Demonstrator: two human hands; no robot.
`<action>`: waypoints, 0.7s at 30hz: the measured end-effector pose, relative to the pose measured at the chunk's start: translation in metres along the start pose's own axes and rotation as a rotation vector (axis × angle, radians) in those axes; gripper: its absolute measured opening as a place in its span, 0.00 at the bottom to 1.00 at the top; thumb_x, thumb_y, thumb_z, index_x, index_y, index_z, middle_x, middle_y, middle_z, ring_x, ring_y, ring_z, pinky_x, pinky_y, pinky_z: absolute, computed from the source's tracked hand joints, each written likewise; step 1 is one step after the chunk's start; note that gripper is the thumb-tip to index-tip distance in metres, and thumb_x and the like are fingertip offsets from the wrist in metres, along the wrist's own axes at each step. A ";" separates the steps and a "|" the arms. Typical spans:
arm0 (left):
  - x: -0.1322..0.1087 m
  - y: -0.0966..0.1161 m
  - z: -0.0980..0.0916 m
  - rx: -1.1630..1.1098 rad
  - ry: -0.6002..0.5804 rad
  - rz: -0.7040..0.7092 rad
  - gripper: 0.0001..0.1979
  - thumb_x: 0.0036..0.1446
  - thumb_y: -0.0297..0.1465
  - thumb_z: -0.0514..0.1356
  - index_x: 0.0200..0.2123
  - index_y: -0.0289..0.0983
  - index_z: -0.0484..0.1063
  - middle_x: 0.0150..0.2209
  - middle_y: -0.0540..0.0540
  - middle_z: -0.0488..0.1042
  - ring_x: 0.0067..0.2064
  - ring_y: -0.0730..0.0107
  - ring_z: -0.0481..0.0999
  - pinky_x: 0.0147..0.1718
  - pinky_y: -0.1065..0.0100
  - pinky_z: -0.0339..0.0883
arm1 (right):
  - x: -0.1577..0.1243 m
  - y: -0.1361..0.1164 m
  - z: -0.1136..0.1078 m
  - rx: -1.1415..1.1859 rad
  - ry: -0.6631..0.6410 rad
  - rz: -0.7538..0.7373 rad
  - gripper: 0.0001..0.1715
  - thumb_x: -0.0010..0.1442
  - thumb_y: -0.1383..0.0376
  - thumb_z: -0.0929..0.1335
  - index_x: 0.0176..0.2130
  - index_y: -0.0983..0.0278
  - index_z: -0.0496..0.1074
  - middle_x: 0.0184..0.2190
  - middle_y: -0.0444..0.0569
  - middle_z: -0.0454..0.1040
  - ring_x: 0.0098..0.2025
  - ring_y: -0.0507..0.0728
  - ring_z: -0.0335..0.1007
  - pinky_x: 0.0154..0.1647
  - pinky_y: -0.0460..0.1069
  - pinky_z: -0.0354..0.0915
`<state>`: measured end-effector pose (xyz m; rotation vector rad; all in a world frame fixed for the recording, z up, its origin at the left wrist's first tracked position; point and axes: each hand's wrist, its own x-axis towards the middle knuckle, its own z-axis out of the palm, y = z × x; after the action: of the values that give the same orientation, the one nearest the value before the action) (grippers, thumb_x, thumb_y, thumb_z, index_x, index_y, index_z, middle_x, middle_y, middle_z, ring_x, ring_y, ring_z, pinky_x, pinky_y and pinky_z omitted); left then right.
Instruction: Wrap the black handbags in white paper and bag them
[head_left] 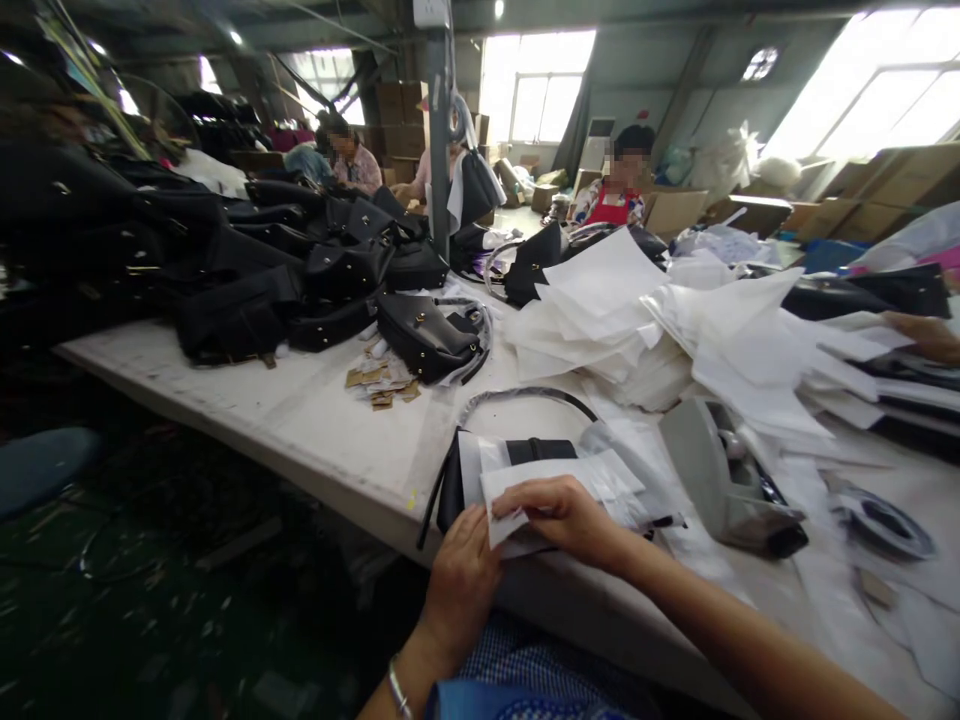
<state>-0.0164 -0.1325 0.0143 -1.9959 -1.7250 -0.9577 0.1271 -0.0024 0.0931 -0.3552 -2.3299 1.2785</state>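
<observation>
A black handbag (450, 485) lies at the table's near edge, its curved handle (529, 392) wrapped in clear film. White sheets cover most of its front. The folded white sheet (600, 473) on top is pinched by my right hand (566, 512), with the fingers curled over its left end. Close beside it, my left hand (466, 560) grips the bag's lower left edge, fingers together next to the sheet's corner; the fingertips are partly hidden.
A grey tape dispenser (720, 480) and a tape roll (889, 522) sit to the right. Piled white sheets (600, 310) lie beyond the bag. Black bags (337, 270) heap up on the left, near small tan packets (382, 380). Across the table sits a person (619, 190). A post (439, 140) rises behind.
</observation>
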 end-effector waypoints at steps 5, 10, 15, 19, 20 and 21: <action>-0.005 0.001 0.004 -0.105 0.050 -0.113 0.19 0.68 0.37 0.49 0.52 0.31 0.68 0.47 0.37 0.78 0.51 0.59 0.77 0.51 0.59 0.73 | -0.025 0.003 0.010 -0.063 0.083 -0.135 0.15 0.64 0.72 0.66 0.46 0.61 0.78 0.44 0.50 0.81 0.46 0.55 0.78 0.49 0.48 0.74; -0.004 0.003 0.002 -0.174 0.048 -0.226 0.18 0.66 0.31 0.53 0.58 0.34 0.65 0.51 0.38 0.76 0.52 0.61 0.77 0.50 0.63 0.74 | -0.038 0.010 0.023 -0.284 0.082 -0.384 0.14 0.68 0.71 0.64 0.48 0.64 0.76 0.45 0.53 0.80 0.51 0.55 0.76 0.59 0.53 0.68; 0.000 0.003 -0.002 -0.112 0.001 -0.126 0.22 0.63 0.23 0.55 0.60 0.40 0.67 0.63 0.39 0.67 0.62 0.57 0.69 0.56 0.58 0.71 | -0.052 0.010 0.026 -0.401 0.075 -0.484 0.12 0.68 0.71 0.64 0.48 0.65 0.75 0.43 0.52 0.81 0.53 0.56 0.75 0.60 0.54 0.67; 0.000 0.002 -0.003 -0.128 -0.047 -0.065 0.25 0.62 0.18 0.51 0.61 0.37 0.64 0.59 0.43 0.72 0.63 0.61 0.67 0.59 0.58 0.68 | -0.061 -0.004 0.014 -0.340 0.052 -0.452 0.13 0.66 0.60 0.68 0.47 0.65 0.75 0.39 0.52 0.82 0.43 0.55 0.79 0.57 0.53 0.69; 0.000 0.002 -0.003 -0.135 -0.053 -0.063 0.25 0.62 0.18 0.51 0.62 0.37 0.64 0.59 0.43 0.72 0.62 0.62 0.68 0.59 0.58 0.68 | -0.062 -0.007 0.011 -0.350 0.086 -0.417 0.15 0.65 0.59 0.69 0.49 0.65 0.75 0.39 0.52 0.81 0.43 0.55 0.79 0.57 0.53 0.70; 0.000 0.001 -0.002 -0.138 -0.056 -0.062 0.26 0.62 0.18 0.51 0.62 0.37 0.64 0.59 0.44 0.72 0.62 0.62 0.68 0.59 0.58 0.68 | -0.062 -0.009 0.009 -0.383 0.128 -0.371 0.17 0.65 0.59 0.69 0.51 0.64 0.74 0.41 0.52 0.81 0.46 0.56 0.78 0.58 0.55 0.69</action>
<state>-0.0158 -0.1341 0.0164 -2.0846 -1.8050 -1.0781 0.1762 -0.0409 0.0802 -0.1083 -2.3794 0.6187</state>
